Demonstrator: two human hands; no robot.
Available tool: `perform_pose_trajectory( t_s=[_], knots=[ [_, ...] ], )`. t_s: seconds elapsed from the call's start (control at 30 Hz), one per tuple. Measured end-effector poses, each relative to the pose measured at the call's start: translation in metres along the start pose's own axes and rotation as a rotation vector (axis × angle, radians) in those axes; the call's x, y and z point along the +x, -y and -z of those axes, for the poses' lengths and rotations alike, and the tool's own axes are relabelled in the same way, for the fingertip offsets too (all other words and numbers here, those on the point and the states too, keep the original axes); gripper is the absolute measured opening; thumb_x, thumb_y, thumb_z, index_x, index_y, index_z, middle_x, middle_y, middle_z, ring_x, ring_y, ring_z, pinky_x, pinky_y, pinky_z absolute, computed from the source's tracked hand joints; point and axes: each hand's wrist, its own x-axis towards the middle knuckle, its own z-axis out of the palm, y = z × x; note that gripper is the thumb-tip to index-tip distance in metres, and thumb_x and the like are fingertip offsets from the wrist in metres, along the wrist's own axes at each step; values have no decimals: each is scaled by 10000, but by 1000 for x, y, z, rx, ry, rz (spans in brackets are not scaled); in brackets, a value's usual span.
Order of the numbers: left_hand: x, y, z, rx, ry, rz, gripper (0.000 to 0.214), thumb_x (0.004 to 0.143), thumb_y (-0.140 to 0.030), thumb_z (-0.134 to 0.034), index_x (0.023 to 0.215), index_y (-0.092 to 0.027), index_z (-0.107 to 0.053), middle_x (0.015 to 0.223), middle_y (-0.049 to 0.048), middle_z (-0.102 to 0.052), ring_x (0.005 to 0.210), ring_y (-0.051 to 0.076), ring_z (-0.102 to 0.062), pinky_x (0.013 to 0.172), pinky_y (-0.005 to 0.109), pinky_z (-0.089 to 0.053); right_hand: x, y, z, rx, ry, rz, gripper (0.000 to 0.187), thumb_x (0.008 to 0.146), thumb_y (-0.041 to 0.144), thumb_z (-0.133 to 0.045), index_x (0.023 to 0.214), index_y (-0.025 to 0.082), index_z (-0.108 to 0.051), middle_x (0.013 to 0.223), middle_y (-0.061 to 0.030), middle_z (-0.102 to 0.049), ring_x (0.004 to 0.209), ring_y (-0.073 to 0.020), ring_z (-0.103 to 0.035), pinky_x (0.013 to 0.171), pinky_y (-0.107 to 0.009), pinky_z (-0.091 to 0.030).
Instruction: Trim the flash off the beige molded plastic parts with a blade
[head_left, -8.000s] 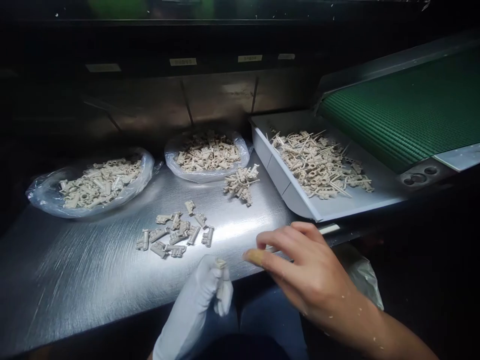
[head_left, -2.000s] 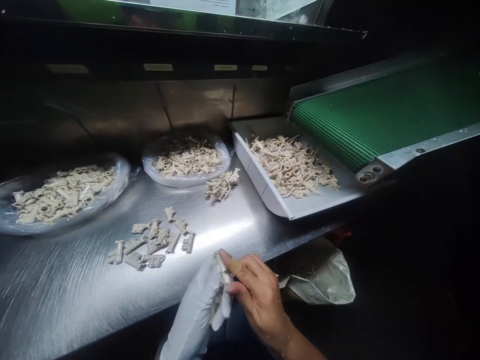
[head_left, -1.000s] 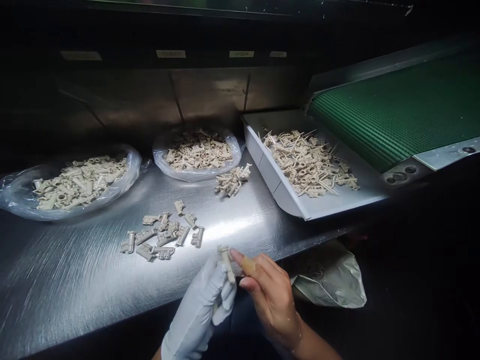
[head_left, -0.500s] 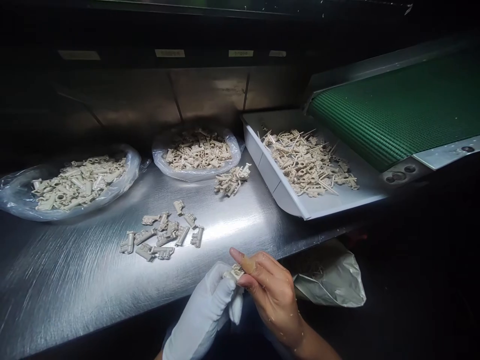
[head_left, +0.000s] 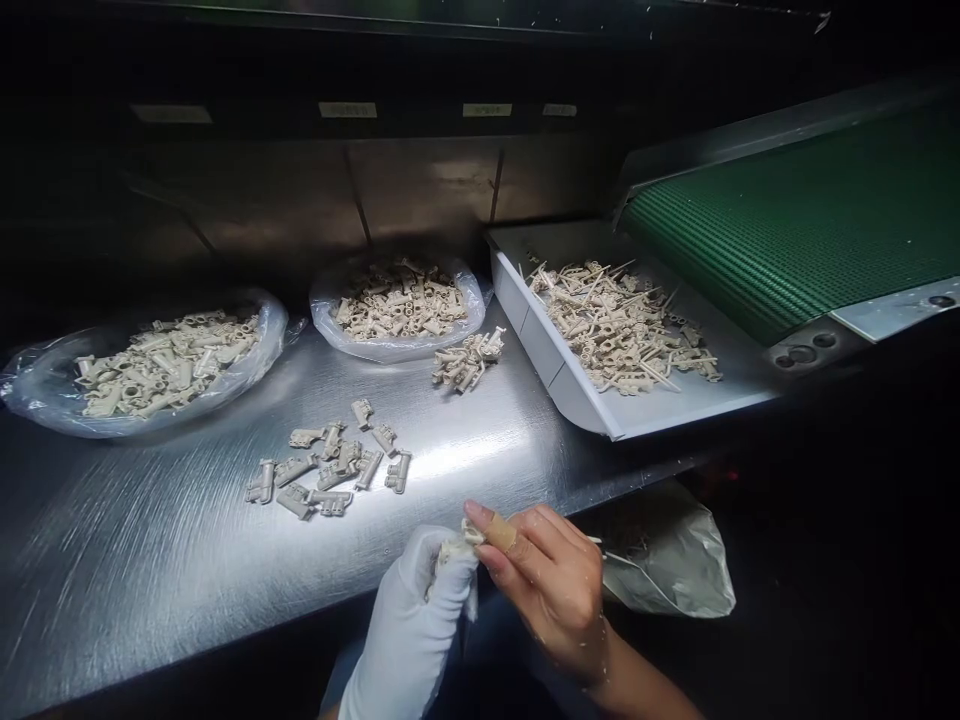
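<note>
Pinching small beige plastic part point(head_left: 457, 547) between white gloved left hand point(head_left: 412, 625) and bare right hand point(head_left: 547, 590), both grips closed on it; slip could drop it off steel worktop point(head_left: 150, 560) front edge.

The tray's raised wall point(head_left: 536, 345) stands between the right hand point(head_left: 547, 590) and conveyor belt point(head_left: 795, 220).

Bagged parts point(head_left: 165, 365) on steel counter point(head_left: 150, 560), tray point(head_left: 529, 325) at right

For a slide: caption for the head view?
Gloved left hand and bare right hand hold a small beige plastic part over a steel bench by a white tray.
</note>
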Motion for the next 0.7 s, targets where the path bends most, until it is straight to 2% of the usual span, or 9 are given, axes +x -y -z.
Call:
perform_pose_trajectory(
  t_s=[0.13,0.27,0.5,0.6,0.7],
  knots=[
    [0,3,2,124,-75,-98,231,947,-430,-681,841,-235,-741,815,20,-725,766,218,-646,760,298,-505,3,0,4,6,25,-1,453,1086,253,-553,1536,273,-509,774,-28,-654,692,-187,-583,644,-305,-471],
    [0,8,8,218,-51,-173,155,967,-338,-671,901,-261,-788,868,28,-754,814,231,-674,815,312,-505,6,1,6,-115,27,36,449,1096,294,-541,1543,273,-503,740,-18,-637,662,-183,-540,629,-308,-415],
    [1,8,12,254,-38,-174,183,972,-342,-661,855,-251,-768,827,26,-736,788,223,-666,778,302,-503,11,2,8,-200,8,102,390,1086,290,-567,1473,241,-588,709,-14,-638,635,-182,-512,601,-323,-360],
    [1,6,10,231,-24,-152,229,980,-371,-643,814,-235,-722,798,18,-720,743,205,-649,731,287,-512,11,0,8,-143,32,106,349,1085,274,-566,1423,221,-630,697,-9,-628,624,-172,-516,581,-312,-368],
    [1,5,8,225,-12,-186,256,997,-397,-611,825,-232,-704,785,0,-707,720,188,-640,712,276,-523,8,-4,5,-42,33,61,361,1102,292,-527,1449,230,-603,720,-5,-607,652,-169,-536,595,-292,-407]
  ],
)
